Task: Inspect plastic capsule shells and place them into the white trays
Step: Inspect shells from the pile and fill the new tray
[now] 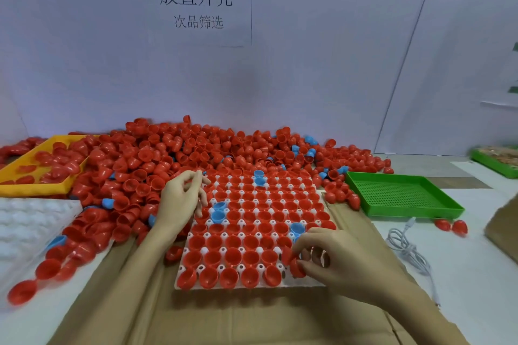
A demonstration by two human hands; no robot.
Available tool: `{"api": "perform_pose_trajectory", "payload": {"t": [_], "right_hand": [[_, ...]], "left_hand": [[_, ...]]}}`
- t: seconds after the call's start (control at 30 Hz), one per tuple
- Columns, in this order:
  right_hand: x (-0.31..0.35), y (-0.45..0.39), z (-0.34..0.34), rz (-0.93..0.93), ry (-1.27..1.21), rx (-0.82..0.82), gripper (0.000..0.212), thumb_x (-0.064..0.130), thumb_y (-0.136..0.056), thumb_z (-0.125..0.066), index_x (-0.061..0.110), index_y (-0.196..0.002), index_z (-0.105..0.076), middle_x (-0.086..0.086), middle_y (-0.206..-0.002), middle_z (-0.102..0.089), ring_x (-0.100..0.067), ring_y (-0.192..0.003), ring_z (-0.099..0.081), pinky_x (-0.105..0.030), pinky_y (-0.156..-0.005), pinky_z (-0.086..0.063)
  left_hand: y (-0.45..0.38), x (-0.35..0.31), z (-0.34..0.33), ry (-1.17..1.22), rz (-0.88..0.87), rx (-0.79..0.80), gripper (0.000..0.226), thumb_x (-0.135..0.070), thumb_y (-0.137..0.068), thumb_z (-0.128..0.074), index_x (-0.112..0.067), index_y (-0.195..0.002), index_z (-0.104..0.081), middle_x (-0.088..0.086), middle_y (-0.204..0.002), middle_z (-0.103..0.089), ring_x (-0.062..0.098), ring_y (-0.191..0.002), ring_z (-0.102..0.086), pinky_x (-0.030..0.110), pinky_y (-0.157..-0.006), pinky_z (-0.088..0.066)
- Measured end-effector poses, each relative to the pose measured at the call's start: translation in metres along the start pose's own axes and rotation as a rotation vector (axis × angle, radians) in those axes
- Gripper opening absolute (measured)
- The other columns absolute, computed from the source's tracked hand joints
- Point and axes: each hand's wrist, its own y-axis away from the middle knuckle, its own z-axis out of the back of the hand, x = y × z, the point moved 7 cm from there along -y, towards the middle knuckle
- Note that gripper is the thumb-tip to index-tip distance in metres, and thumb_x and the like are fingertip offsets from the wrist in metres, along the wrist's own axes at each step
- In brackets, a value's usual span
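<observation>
Cardboard (224,316): flattened sheet under the work, nearest the viewer.
Right hand (330,257): fingertips pinched on a red shell (293,262) at the white tray (302,283)'s near right corner, apparently to seat it in one of the last empty cups.
Left hand (182,199): fingers loosely curled, holding nothing, at the tray's far left edge.
Loose shells (157,159): heaped behind the tray, within reach.
Spare tray (30,221): left, empty.
Green tray (400,193): right, empty; purpose unclear.
</observation>
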Motion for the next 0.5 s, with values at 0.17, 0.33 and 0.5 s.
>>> {"api": "perform_pose_trajectory", "payload": {"t": [0.17,0.33,0.5], "right_hand": [[0.005,-0.005,0.003,0.009,-0.022,0.006,0.007,0.034,-0.097,-0.075,0.033,-0.104,-0.075,0.013,-0.090,-0.066,-0.006,-0.089,-0.062,-0.014,-0.072,-0.048],[0.006,-0.010,-0.002,0.022,0.003,0.039,0.009,0.038,-0.096,-0.075,0.033,-0.103,-0.075,0.014,-0.093,-0.064,-0.004,-0.088,-0.060,-0.019,-0.075,-0.050],[0.004,-0.017,-0.009,0.030,0.000,0.092,0.008,0.035,-0.095,-0.075,0.028,-0.099,-0.076,0.018,-0.086,-0.063,0.002,-0.083,-0.058,-0.019,-0.072,-0.049]], "left_hand": [[-0.001,-0.001,0.002,-0.021,-0.027,0.000,0.032,-0.029,-0.111,-0.048,-0.013,-0.094,-0.070,0.011,-0.063,-0.068,0.025,-0.044,-0.058,0.020,-0.042,-0.046],[-0.004,0.001,0.002,-0.038,-0.030,-0.007,0.033,-0.029,-0.112,-0.048,-0.012,-0.095,-0.070,0.011,-0.063,-0.069,0.024,-0.044,-0.058,0.019,-0.042,-0.047],[-0.004,-0.001,0.001,-0.054,-0.037,0.005,0.033,-0.029,-0.112,-0.047,-0.013,-0.095,-0.070,0.012,-0.064,-0.069,0.026,-0.044,-0.058,0.020,-0.043,-0.047]]}}
